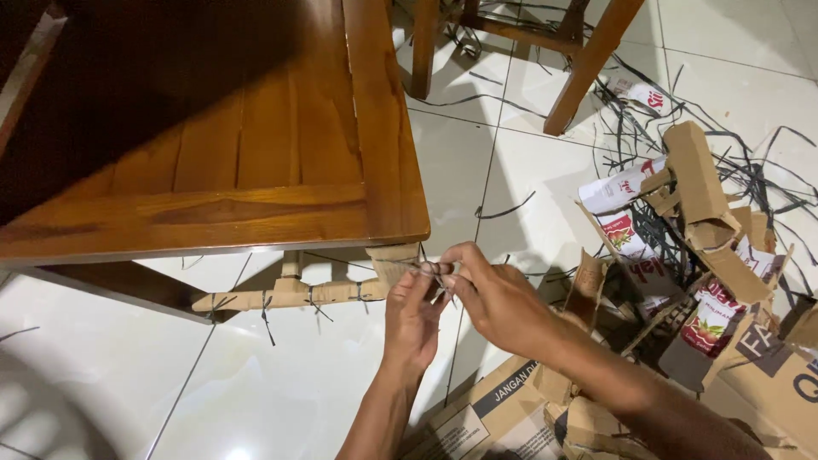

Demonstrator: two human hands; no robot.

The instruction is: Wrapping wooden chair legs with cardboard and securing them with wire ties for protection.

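Both grips pinched one dark strap [430, 269] at the corner leg's cardboard wrap [394, 262], under the wooden worktop [375, 128]: left hand [413, 319] and right hand [494, 298] closed; rail padding [285, 296] already tied, I judged; this tie unfinished.

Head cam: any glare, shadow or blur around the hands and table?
Head view: glare patch on the white floor tiles at the bottom edge; the wooden table goes dark toward its upper left corner; left hand and right hand are evenly lit and mostly sharp; the thin tie at the fingertips is too small to resolve.
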